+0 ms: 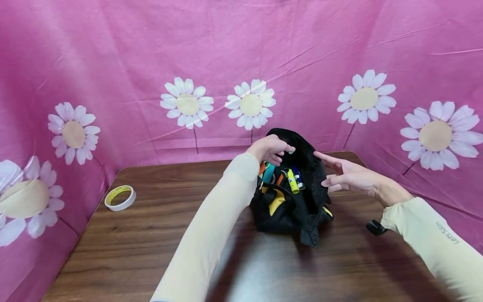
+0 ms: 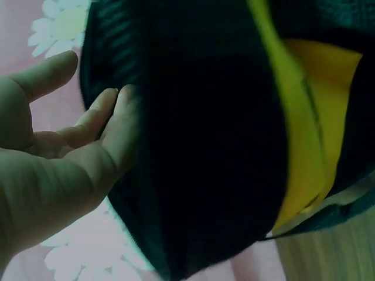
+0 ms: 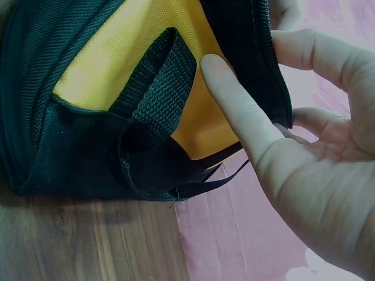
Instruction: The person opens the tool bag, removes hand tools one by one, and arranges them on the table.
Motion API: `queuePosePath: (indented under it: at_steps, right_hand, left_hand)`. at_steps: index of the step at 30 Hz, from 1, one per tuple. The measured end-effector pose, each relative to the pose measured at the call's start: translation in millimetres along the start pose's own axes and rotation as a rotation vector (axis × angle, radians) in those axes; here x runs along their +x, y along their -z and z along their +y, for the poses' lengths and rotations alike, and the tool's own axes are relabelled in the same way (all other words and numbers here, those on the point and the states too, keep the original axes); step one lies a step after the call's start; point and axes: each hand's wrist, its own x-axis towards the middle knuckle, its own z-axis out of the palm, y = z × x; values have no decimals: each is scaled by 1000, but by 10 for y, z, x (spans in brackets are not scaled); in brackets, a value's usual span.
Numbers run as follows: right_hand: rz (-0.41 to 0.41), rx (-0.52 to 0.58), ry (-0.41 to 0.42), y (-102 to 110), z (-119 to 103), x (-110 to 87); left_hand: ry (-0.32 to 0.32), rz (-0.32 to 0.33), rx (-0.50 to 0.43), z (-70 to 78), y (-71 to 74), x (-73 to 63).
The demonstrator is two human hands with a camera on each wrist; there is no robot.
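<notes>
Two hands, left hand (image 1: 268,149) and right hand (image 1: 352,176), set apart at a black bag (image 1: 277,220), right of centre on the counter (image 1: 162,247).

Bag's contents half hidden: yellow tube (image 1: 292,181) readable, blue tube (image 1: 298,179) partly behind it, teal item (image 1: 268,172) cut by left forearm and not identifiable. Left wrist view dark, bag interior lost in black; fingertips at the zipped rim, cannot tell whether they grip. Left arm crosses from lower centre, wrist bent over the bag's mouth. Right arm enters lower right; fingers extended, thumb against yellow side panel (image 3: 214,126), other fingers beside the zip edge.
</notes>
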Motion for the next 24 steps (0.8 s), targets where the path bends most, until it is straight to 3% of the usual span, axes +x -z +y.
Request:
queuePosePath:
  at_steps: [9, 13, 20, 24]
  right_hand:
    - [-1, 20, -18, -11, 58, 4]
    - [9, 24, -25, -3, 76, -11]
    - [-6, 48, -8, -9, 83, -43]
    - [4, 48, -9, -14, 73, -57]
  left_hand:
    - [22, -3, -53, -354, -2, 182]
    - [-3, -10, -44, -481, -1, 257]
    - [-71, 70, 7, -556, 1, 280]
    - [-58, 90, -21, -545, 62, 247]
